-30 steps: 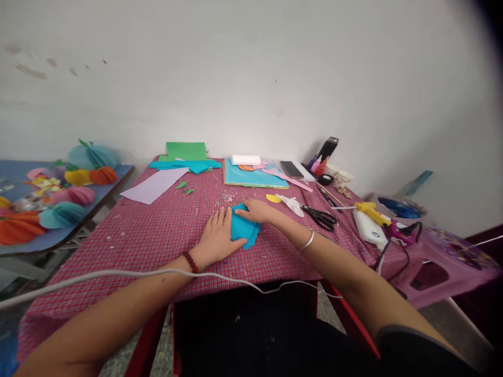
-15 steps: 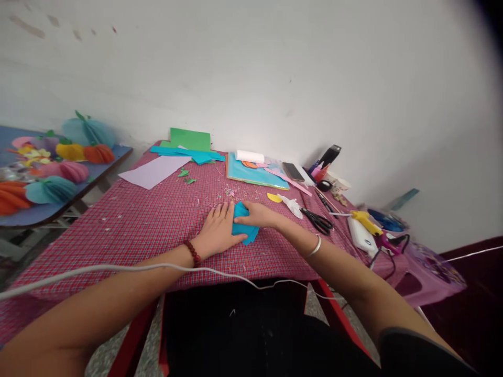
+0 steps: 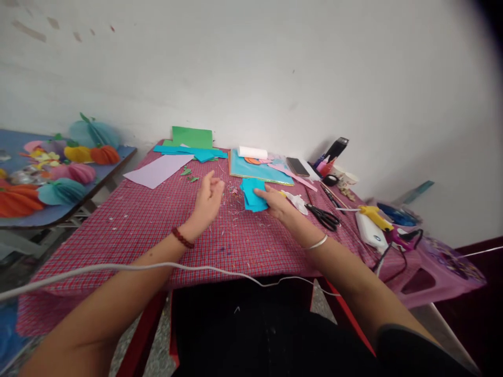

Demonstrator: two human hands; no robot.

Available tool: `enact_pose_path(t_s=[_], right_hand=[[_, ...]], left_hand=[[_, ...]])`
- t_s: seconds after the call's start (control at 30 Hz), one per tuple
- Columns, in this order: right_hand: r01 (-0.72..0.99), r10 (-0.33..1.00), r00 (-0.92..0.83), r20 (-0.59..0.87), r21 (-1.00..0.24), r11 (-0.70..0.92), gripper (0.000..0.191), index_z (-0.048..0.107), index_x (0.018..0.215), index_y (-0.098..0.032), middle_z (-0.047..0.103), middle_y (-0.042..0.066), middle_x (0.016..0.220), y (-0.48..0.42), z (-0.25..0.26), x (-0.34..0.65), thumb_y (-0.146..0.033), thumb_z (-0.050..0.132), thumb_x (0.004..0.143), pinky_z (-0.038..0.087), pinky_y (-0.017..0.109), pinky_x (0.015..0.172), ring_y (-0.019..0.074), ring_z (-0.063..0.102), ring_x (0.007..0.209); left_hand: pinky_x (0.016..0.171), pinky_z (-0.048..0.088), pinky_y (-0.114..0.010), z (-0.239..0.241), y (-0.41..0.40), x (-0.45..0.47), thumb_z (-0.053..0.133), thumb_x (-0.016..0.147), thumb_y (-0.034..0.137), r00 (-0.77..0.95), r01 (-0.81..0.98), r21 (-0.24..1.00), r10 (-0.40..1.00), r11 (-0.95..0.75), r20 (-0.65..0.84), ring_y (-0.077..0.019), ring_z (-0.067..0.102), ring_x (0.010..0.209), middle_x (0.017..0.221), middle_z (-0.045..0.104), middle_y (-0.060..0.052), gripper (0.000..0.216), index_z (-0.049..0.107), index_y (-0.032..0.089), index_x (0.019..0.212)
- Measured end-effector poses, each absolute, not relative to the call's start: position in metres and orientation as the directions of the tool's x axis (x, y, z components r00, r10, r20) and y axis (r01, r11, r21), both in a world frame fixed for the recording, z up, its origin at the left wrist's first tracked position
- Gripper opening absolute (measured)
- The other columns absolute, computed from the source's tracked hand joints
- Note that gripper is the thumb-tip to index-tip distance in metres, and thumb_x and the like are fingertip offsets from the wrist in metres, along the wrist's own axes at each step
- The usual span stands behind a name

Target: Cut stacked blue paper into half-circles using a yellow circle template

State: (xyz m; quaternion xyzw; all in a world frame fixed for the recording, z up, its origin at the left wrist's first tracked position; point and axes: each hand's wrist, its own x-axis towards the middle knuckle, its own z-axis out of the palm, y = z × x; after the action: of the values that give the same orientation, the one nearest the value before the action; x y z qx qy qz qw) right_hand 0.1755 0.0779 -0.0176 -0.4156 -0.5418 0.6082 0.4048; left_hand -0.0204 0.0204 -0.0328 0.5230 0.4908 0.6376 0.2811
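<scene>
A small stack of blue paper pieces (image 3: pixel 253 198) is pinched in my right hand (image 3: pixel 278 203), thumb on top and the other fingers hidden beneath. Its edges fan out unevenly. My left hand (image 3: pixel 209 197) is apart from the stack, to its left, raised over the checked tablecloth (image 3: pixel 157 225); its fingers are loosely bent and nothing is in them. Small paper scraps (image 3: pixel 233 191) lie between the hands. Close to my right wrist are black-handled scissors (image 3: pixel 324 216) and a crumpled white piece (image 3: pixel 297 202).
Blue strips (image 3: pixel 176 151), green paper (image 3: pixel 192 137) and a lilac sheet (image 3: pixel 159 170) lie at the back left. A phone (image 3: pixel 297 167) and a yellow glue gun (image 3: pixel 375 217) are on the right. Paper pumpkins (image 3: pixel 65 192) cover a side table. A white cable (image 3: pixel 157 265) crosses in front.
My left hand has let go of the blue stack and moved up and left. My right hand has lifted the stack and shifted it slightly right and away from me.
</scene>
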Motion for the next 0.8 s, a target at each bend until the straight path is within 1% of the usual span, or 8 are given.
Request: enact_pose_path(t_s=[0.1,0.2,0.27,0.33,0.43,0.5,0.63,0.8], right_hand=[[-0.155,0.969,-0.248,-0.017,-0.986,-0.057,0.031,0.054,0.1,-0.021,0.068,0.003,0.095,0.083,-0.02,0.175,-0.029,0.066,0.072,0.053,0.031,0.066,0.015,0.061,0.07],[-0.14,0.98,-0.186,0.067,-0.989,0.041,0.037,0.053,0.104,-0.021,0.066,0.004,0.103,0.078,-0.027,0.17,-0.033,0.066,0.072,0.053,0.031,0.071,0.016,0.061,0.079],[-0.115,0.971,-0.17,0.17,-0.982,0.152,0.04,0.052,0.107,-0.021,0.064,0.004,0.105,0.074,-0.03,0.166,-0.036,0.065,0.072,0.052,0.031,0.075,0.017,0.06,0.085],[-0.058,0.942,-0.182,0.281,-0.96,0.275,0.042,0.05,0.109,-0.021,0.063,0.004,0.104,0.072,-0.033,0.165,-0.038,0.064,0.073,0.05,0.032,0.077,0.0178,0.058,0.088],[0.065,0.883,-0.227,0.411,-0.898,0.435,0.039,0.049,0.107,-0.02,0.06,0.004,0.101,0.071,-0.036,0.168,-0.038,0.062,0.075,0.046,0.033,0.082,0.0184,0.055,0.09],[0.113,0.857,-0.259,0.445,-0.868,0.484,0.035,0.048,0.104,-0.019,0.059,0.003,0.096,0.071,-0.039,0.17,-0.036,0.06,0.075,0.045,0.034,0.083,0.0184,0.054,0.088],[0.125,0.858,-0.288,0.425,-0.872,0.474,0.04,0.047,0.106,-0.017,0.057,0.004,0.093,0.072,-0.047,0.169,-0.023,0.059,0.068,0.045,0.035,0.081,0.0188,0.055,0.085],[0.088,0.932,-0.197,0.305,-0.941,0.326,0.075,0.035,0.131,-0.015,0.055,0.009,0.115,0.073,-0.048,0.161,-0.008,0.054,0.058,0.044,0.036,0.089,0.0206,0.056,0.097]], left_hand=[[0.081,0.048,-0.037,-0.024,0.023,-0.024,0.053,0.083,0.04,-0.258,-0.215,0.948,0.95,-0.234,0.175,-0.0164,0.061,0.083,0.102,0.061,-0.009,0.035,0.049,0.019,0.111],[0.078,0.049,-0.034,-0.021,0.023,-0.013,0.066,0.073,0.032,-0.008,-0.383,0.923,0.999,0.028,-0.034,-0.0159,0.062,0.082,0.098,0.063,-0.007,0.033,0.053,0.019,0.101],[0.078,0.048,-0.033,-0.023,0.028,0.0,0.072,0.065,0.023,0.129,-0.344,0.933,0.99,0.105,-0.064,-0.0168,0.062,0.084,0.101,0.065,-0.008,0.037,0.057,0.018,0.099],[0.08,0.048,-0.033,-0.027,0.036,0.011,0.072,0.059,0.015,0.198,-0.257,0.965,0.98,0.052,0.0,-0.0174,0.062,0.083,0.099,0.067,-0.008,0.039,0.061,0.016,0.097],[0.078,0.048,-0.035,-0.034,0.048,0.022,0.067,0.061,0.016,0.129,-0.037,0.992,0.984,-0.12,0.124,-0.0183,0.062,0.075,0.085,0.069,-0.007,0.023,0.066,0.012,0.084],[0.079,0.048,-0.037,-0.038,0.053,0.025,0.064,0.065,0.018,0.047,0.088,0.975,0.979,-0.203,0.2,-0.0197,0.062,0.075,0.081,0.069,-0.006,0.015,0.067,0.013,0.079],[0.089,0.045,-0.04,-0.045,0.051,0.025,0.062,0.067,0.015,0.007,0.188,0.942,0.959,-0.278,0.282,-0.0222,0.061,0.089,0.092,0.069,-0.007,0.018,0.066,0.015,0.085],[0.09,0.046,-0.04,-0.055,0.048,0.028,0.074,0.06,0.019,-0.046,0.193,0.929,0.943,-0.315,0.33,-0.0238,0.06,0.1,0.109,0.065,-0.009,0.056,0.055,0.018,0.113]])
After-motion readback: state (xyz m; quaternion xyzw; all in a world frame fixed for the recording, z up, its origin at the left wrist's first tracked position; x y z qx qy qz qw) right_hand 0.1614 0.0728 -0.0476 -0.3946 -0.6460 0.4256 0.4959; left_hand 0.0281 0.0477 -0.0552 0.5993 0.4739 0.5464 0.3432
